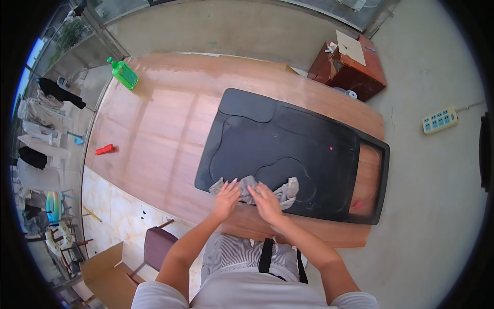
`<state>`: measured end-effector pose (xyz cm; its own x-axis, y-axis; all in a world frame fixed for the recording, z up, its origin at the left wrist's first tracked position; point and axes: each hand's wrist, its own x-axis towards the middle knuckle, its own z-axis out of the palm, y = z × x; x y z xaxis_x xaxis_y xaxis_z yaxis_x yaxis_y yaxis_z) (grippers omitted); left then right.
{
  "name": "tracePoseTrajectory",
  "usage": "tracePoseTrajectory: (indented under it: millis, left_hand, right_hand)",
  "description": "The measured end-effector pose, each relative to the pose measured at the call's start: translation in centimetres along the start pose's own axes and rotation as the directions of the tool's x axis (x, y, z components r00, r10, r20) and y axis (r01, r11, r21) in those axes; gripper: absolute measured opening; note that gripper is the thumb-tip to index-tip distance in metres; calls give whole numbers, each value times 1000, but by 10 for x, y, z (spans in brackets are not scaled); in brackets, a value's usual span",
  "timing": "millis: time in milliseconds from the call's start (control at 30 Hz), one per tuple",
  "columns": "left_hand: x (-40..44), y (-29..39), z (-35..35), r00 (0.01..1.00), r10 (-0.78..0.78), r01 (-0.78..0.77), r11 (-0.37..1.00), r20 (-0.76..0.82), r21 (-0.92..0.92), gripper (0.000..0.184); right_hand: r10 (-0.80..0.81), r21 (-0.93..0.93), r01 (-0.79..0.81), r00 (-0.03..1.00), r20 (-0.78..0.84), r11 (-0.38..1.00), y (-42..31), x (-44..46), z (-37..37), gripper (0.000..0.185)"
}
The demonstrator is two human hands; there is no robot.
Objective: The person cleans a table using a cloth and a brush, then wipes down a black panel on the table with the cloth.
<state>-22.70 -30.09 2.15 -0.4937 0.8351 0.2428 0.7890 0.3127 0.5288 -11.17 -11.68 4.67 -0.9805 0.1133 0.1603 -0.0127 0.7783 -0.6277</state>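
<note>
A crumpled grey cloth [287,193] lies along the near edge of a large black panel [314,139] with raised curved outlines and a rectangular opening at its right end. My left hand [227,199] rests on the left part of the cloth, its fingers stretched out. Beside it, my right hand [265,202] lies over the cloth's middle, fingers extended and slightly apart. Some cloth shows between the two hands and out past each of them. Whatever is under my palms is hidden.
The panel lies on a wooden table [154,123]. A green bottle [125,75] stands at the far left corner, and a small red object [105,149] lies near the left edge. Beyond the table are a reddish-brown cabinet [357,69] and a power strip [440,121]. A chair [157,247] stands near-left.
</note>
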Motion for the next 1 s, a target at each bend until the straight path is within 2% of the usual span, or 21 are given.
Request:
tracePoseTrajectory:
  millis: [67,133,233,367,433,533,567,667,867,1000]
  left_hand:
    - [-29,-31,-26,1000,-16,16,999,23,30,33]
    - [-53,-64,-48,997,-50,46,996,55,75,34]
    - [-72,-97,-69,986,-160,158,985,37,66,41]
    - [-51,-109,-79,958,-272,277,960,91,-46,51]
    - [-25,-109,-83,964,-246,250,968,102,-27,56]
    - [16,-119,-70,964,-239,238,971,113,19,64]
    - [33,-126,-65,967,-231,228,973,105,34,64]
    - [86,-142,-59,967,-229,222,972,108,74,65]
    - [196,-190,-25,972,-235,230,953,-1,198,65]
    - [200,-192,-34,972,-220,209,970,82,128,64]
  right_hand:
    - [-22,-33,22,1000,14,999,-33,22,32,57]
    - [-39,9,39,999,21,999,-60,50,64,58]
    - [-31,-18,32,998,46,999,-97,81,92,60]
    - [62,-34,-62,998,8,998,-115,103,104,67]
    - [86,-41,-88,995,-46,995,-117,105,100,71]
    - [231,-106,-248,962,-148,963,-103,120,110,72]
    - [277,-193,-303,949,-148,933,-95,133,111,68]
    - [303,-294,-367,922,-241,883,-54,183,113,63]
    - [283,-361,-392,904,-319,846,20,280,86,53]
    - [277,-328,-392,896,-347,859,28,285,87,51]
